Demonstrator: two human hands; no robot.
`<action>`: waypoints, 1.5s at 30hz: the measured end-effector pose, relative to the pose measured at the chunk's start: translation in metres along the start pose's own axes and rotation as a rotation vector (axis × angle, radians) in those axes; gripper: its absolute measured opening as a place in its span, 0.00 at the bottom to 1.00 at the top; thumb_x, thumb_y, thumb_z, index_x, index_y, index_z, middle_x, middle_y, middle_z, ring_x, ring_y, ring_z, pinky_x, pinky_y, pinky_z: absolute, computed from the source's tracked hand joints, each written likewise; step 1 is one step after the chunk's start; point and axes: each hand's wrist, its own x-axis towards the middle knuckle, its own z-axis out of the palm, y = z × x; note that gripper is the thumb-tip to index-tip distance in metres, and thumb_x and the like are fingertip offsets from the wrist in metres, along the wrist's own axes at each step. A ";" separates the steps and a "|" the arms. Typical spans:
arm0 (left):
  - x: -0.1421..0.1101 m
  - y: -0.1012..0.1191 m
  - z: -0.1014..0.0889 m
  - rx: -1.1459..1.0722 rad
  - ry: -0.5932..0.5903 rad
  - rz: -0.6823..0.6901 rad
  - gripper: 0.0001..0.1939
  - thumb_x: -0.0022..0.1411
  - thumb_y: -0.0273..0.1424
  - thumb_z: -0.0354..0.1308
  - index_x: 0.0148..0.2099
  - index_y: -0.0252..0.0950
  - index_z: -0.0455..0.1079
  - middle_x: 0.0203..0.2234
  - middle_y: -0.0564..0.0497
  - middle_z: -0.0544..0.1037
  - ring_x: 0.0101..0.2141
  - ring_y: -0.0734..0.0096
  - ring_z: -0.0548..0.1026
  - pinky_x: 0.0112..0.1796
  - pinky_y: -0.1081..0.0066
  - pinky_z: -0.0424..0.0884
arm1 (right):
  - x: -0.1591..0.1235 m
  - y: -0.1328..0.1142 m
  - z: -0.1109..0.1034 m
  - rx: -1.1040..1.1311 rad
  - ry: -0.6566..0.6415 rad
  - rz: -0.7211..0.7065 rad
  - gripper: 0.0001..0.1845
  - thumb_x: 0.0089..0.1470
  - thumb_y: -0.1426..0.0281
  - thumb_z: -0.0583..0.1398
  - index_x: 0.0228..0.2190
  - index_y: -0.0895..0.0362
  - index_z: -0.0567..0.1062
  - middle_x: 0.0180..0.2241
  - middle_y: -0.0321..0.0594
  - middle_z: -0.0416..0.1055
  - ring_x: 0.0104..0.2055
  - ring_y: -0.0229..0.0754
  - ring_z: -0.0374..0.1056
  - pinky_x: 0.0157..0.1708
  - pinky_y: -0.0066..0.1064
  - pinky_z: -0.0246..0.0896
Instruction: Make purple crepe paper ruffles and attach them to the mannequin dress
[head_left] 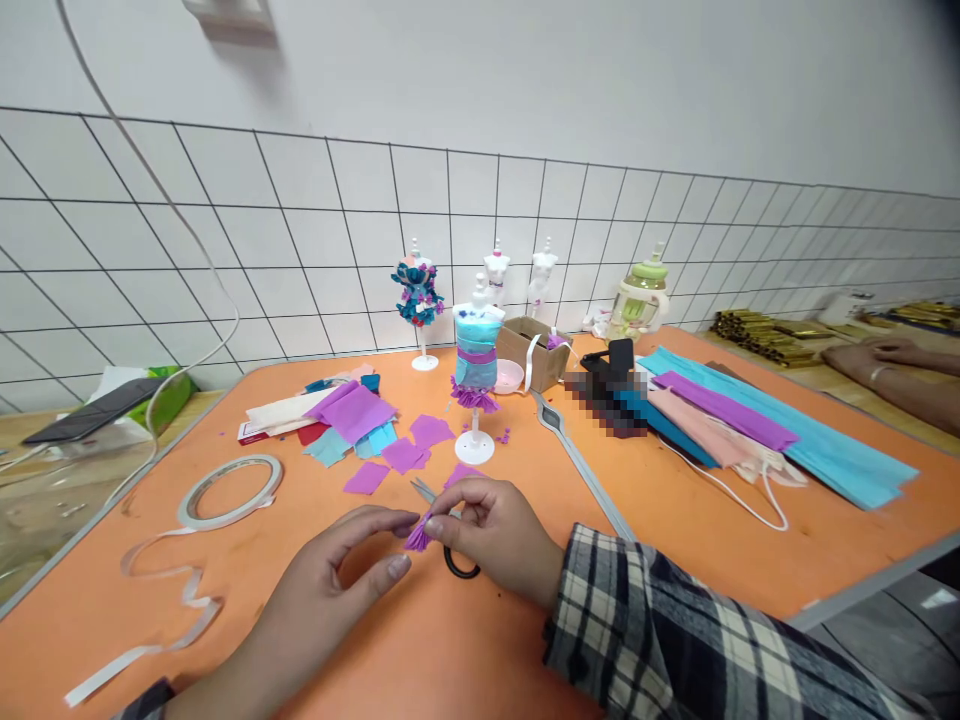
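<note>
A small gathered piece of purple crepe paper [418, 537] is pinched between the thumb and finger of my right hand [495, 530]. My left hand [341, 575] is beside it, thumb and fingers apart, fingertips close to the paper's left edge. Under my right hand lie scissors [460, 568] with a black handle, partly covered. Just beyond stands a white mini dress form [474, 447] wrapped in light blue, with a purple band and a purple ruffle at its lower edge. Purple paper squares [405, 455] lie to its left.
A tape roll [229, 492] with a loose curling strip lies left. Behind are a decorated dress form [417, 295], a cardboard box [536, 365], and a pink bowl [508, 376]. Folded crepe paper [787, 430] and a bottle [641, 295] are right. Another person's hands [870, 360] rest far right.
</note>
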 end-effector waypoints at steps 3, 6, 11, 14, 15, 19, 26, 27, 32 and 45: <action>0.005 0.005 0.006 -0.034 -0.017 0.000 0.08 0.59 0.39 0.60 0.36 0.44 0.79 0.33 0.52 0.82 0.36 0.66 0.79 0.39 0.73 0.75 | 0.000 -0.001 -0.004 -0.071 -0.009 0.060 0.17 0.45 0.57 0.68 0.26 0.59 0.76 0.13 0.25 0.53 0.16 0.29 0.46 0.16 0.24 0.38; 0.006 0.008 0.009 -0.071 -0.027 0.002 0.09 0.59 0.38 0.59 0.31 0.42 0.78 0.28 0.52 0.81 0.32 0.68 0.79 0.36 0.74 0.74 | -0.001 0.000 -0.005 -0.102 -0.064 0.077 0.17 0.45 0.59 0.69 0.32 0.60 0.78 0.19 0.29 0.64 0.17 0.28 0.48 0.17 0.23 0.41; 0.004 0.004 0.008 -0.111 -0.008 -0.047 0.10 0.59 0.38 0.59 0.31 0.40 0.77 0.29 0.51 0.81 0.32 0.67 0.79 0.36 0.73 0.74 | -0.003 0.003 -0.001 -0.069 -0.090 0.089 0.20 0.43 0.64 0.69 0.39 0.59 0.78 0.32 0.34 0.72 0.20 0.26 0.51 0.19 0.22 0.45; 0.003 0.006 0.007 -0.130 -0.024 -0.063 0.11 0.60 0.38 0.59 0.30 0.40 0.77 0.30 0.51 0.81 0.33 0.67 0.78 0.37 0.72 0.74 | -0.002 0.006 0.002 -0.099 -0.038 0.068 0.12 0.46 0.67 0.67 0.34 0.59 0.78 0.29 0.33 0.71 0.21 0.28 0.54 0.20 0.22 0.48; 0.003 0.007 0.007 -0.134 -0.028 -0.068 0.11 0.60 0.39 0.59 0.30 0.40 0.78 0.30 0.51 0.81 0.33 0.67 0.78 0.37 0.72 0.73 | -0.002 0.007 0.002 -0.094 -0.027 0.064 0.11 0.47 0.67 0.66 0.33 0.59 0.78 0.29 0.33 0.71 0.21 0.28 0.55 0.20 0.23 0.49; 0.003 0.009 0.006 -0.152 -0.020 -0.089 0.11 0.59 0.40 0.60 0.31 0.41 0.78 0.30 0.51 0.81 0.33 0.66 0.78 0.37 0.72 0.73 | -0.001 0.005 0.001 -0.079 -0.035 0.085 0.10 0.46 0.66 0.66 0.31 0.60 0.77 0.26 0.32 0.68 0.19 0.27 0.51 0.18 0.23 0.45; 0.002 0.007 0.004 -0.162 -0.062 -0.140 0.13 0.60 0.41 0.59 0.32 0.40 0.79 0.30 0.50 0.81 0.34 0.65 0.78 0.38 0.71 0.72 | -0.003 -0.001 0.001 -0.012 -0.059 0.046 0.14 0.48 0.65 0.65 0.36 0.59 0.75 0.23 0.27 0.60 0.18 0.27 0.44 0.18 0.24 0.39; 0.002 0.007 0.005 -0.159 -0.066 -0.135 0.13 0.60 0.41 0.58 0.31 0.39 0.78 0.30 0.50 0.81 0.34 0.65 0.78 0.38 0.71 0.72 | -0.003 0.000 0.002 -0.020 -0.051 0.058 0.13 0.48 0.64 0.65 0.34 0.59 0.74 0.19 0.25 0.56 0.18 0.28 0.43 0.17 0.24 0.37; 0.003 0.010 0.005 -0.134 -0.073 -0.080 0.13 0.60 0.39 0.58 0.28 0.39 0.78 0.28 0.50 0.81 0.31 0.66 0.77 0.37 0.70 0.73 | -0.002 0.007 0.004 -0.113 -0.036 0.077 0.13 0.44 0.63 0.68 0.28 0.58 0.74 0.13 0.22 0.49 0.16 0.28 0.42 0.17 0.25 0.33; 0.003 0.015 -0.001 -0.047 -0.065 -0.084 0.15 0.61 0.41 0.56 0.29 0.39 0.76 0.28 0.51 0.81 0.32 0.66 0.77 0.37 0.71 0.72 | 0.001 0.002 -0.005 -0.129 -0.117 0.112 0.18 0.44 0.61 0.69 0.33 0.59 0.73 0.27 0.31 0.66 0.19 0.26 0.50 0.18 0.23 0.44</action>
